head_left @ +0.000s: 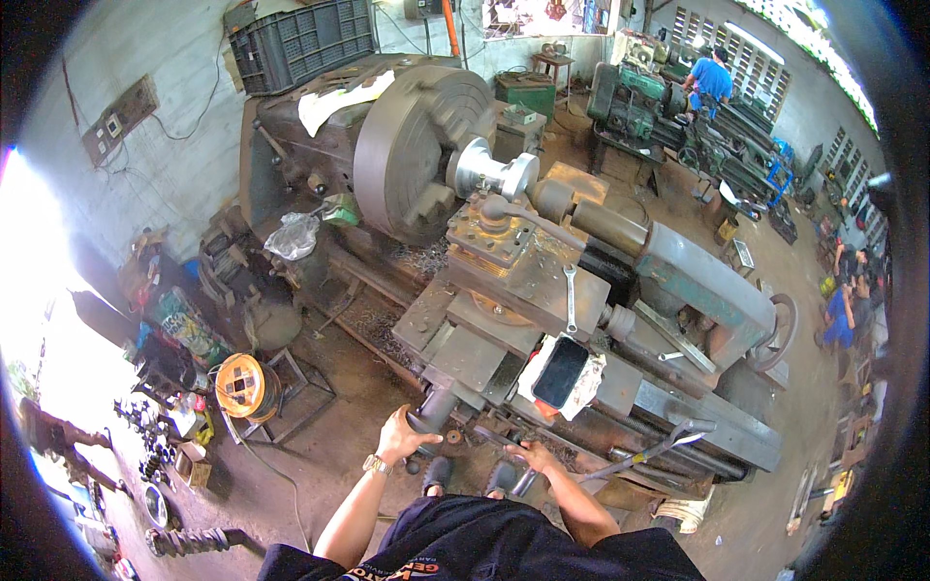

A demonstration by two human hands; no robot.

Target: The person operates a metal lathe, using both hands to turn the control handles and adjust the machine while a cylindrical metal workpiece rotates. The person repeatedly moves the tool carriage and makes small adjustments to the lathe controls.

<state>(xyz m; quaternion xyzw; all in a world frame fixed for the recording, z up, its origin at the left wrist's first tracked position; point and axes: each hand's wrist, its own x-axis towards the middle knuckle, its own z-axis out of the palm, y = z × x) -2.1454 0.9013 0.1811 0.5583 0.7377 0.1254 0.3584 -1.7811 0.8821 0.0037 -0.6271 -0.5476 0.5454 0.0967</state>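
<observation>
A large metal lathe stands before me. My left hand (399, 436), with a watch on its wrist, is closed around the rim of a handwheel (420, 424) at the carriage front. Further right, my right hand (533, 455) is closed on the end of a crank handle (492, 438). Beyond them, a shiny silver workpiece (475, 167) sits in the big round chuck (402, 160). Close by it is the tool post (484, 237), with a long clamping lever. A wrench (571, 300) lies on the slide. Below it, a dark phone (561, 372) rests on a white cloth.
The tailstock (693, 281) stands right of the carriage. A long bar handle (659, 447) slants up near my right forearm. On the left are an orange cable reel (242, 385) and scattered parts. A person in blue (712, 77) is at another lathe at the back.
</observation>
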